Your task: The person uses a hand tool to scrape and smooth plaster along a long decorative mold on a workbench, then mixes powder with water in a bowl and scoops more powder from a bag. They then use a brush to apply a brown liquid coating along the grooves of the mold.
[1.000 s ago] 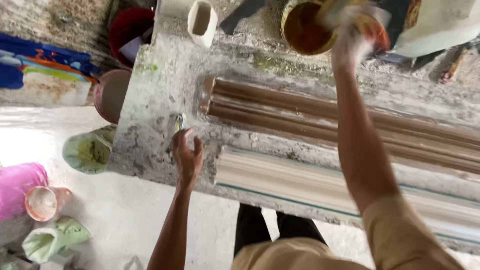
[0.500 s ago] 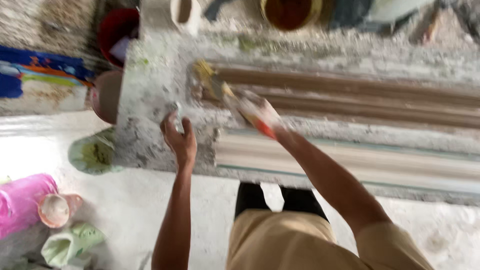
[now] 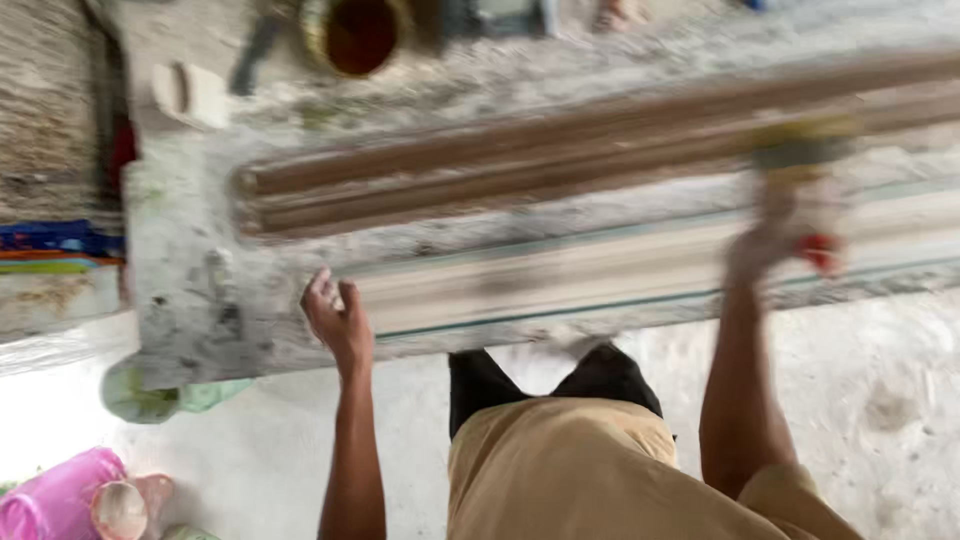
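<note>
Hands split: left hand [image 3: 338, 318] flat, fingers spread, bracing on desk [image 3: 180, 280] edge; right hand [image 3: 790, 235] grips blurred brush [image 3: 800, 150] on brown moulding [image 3: 520, 165]. Coating step; next stroke needs paint from can [image 3: 358, 35]

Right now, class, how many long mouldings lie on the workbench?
2: a brown moulding on the far side, and a pale moulding nearer the person, by the left hand. Both run out of view rightward.
</note>
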